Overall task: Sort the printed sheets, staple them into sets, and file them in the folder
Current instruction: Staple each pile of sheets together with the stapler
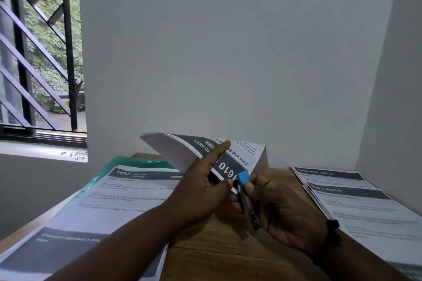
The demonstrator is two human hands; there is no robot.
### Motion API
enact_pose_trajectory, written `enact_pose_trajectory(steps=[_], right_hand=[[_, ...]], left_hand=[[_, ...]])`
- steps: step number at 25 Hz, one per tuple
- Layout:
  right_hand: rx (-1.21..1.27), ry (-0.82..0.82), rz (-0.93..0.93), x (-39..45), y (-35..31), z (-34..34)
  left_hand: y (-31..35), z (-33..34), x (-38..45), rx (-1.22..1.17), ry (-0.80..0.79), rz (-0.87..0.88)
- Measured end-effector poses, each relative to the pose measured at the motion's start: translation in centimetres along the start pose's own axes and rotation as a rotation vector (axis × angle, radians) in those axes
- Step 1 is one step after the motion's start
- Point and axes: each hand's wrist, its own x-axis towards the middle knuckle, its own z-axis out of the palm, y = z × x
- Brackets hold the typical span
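My left hand (pixel 201 186) pinches a set of printed sheets (pixel 182 151) headed "1610", lifted above the wooden table (pixel 219 251), thumb under and forefinger on top. My right hand (pixel 280 210) grips a small stapler (pixel 245 194) with a blue tip and black body. The stapler's mouth sits at the corner of the lifted sheets. A green plastic folder (pixel 127 163) lies at the back left, partly under a sheet headed "1492 Kitchen" (pixel 118 194).
More printed sheets (pixel 356 203) headed "Dressing Table" and "Multi-Room" lie fanned at the right by the wall. Another sheet (pixel 68 248) with a dark band lies at the near left. A barred window (pixel 38 52) is at the left; white walls close in behind and at the right.
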Motion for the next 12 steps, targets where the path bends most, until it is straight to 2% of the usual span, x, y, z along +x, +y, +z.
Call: enact_pose_trajectory(steps=[12], right_hand=[[-0.050,0.050,-0.032,0.04,0.47,0.51]], left_hand=[[-0.28,0.14,0.01,-0.086,-0.001,-0.040]])
